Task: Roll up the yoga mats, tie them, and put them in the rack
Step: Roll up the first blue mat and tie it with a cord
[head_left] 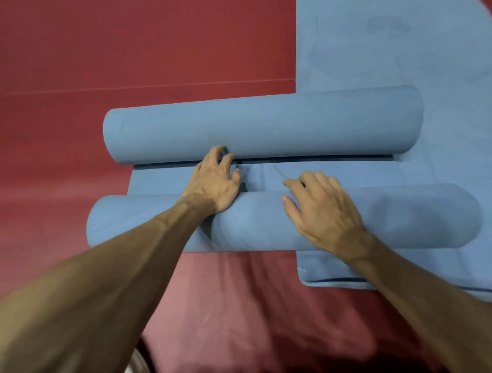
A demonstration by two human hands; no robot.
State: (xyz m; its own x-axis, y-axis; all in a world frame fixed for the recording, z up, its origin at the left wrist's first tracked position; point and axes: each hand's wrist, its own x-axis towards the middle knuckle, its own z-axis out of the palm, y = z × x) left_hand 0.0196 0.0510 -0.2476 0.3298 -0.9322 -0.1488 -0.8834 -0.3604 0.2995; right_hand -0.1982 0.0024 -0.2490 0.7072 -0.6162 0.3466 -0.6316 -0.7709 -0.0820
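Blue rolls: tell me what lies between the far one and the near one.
In the head view, a flat strip of blue mat lies between the far roll and the near roll; the left hand reaches across it.

A red floor (105,42) fills the frame, a pale seam (131,89) crossing its upper left. A flat blue mat (383,46) lies along the right. At centre a double-rolled blue mat (269,125), seemingly one piece, overlaps both.

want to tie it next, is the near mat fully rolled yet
Not fully: a flat strip of it lies between the near roll and the far roll.
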